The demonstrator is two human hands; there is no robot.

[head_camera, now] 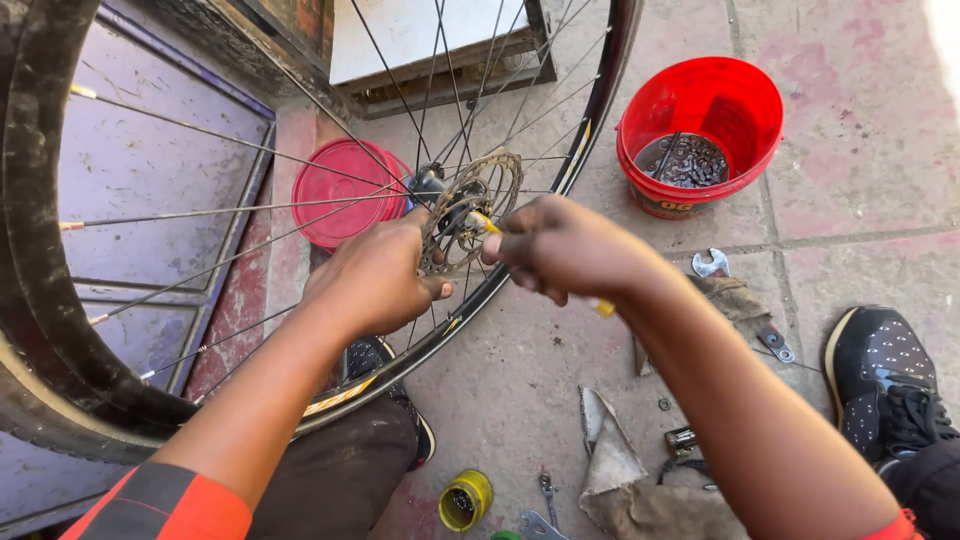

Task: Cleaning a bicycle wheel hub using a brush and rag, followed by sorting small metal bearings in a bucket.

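Observation:
A bicycle wheel (40,330) with a black tyre and thin spokes stands upright in front of me. At its hub sits a perforated brake disc (480,195). My left hand (372,277) grips the hub and the disc's lower edge from the left. My right hand (565,245) is closed on a yellow-handled tool (603,307), whose tip reaches the hub beside the disc.
A red bucket (735,95) with small metal parts stands at the back right, its red lid (335,195) behind the spokes. On the paved floor lie spanners (712,265), rags (625,490), a small yellow tin (465,500) and a wooden crate (440,60). My shoes (885,385) rest at the right.

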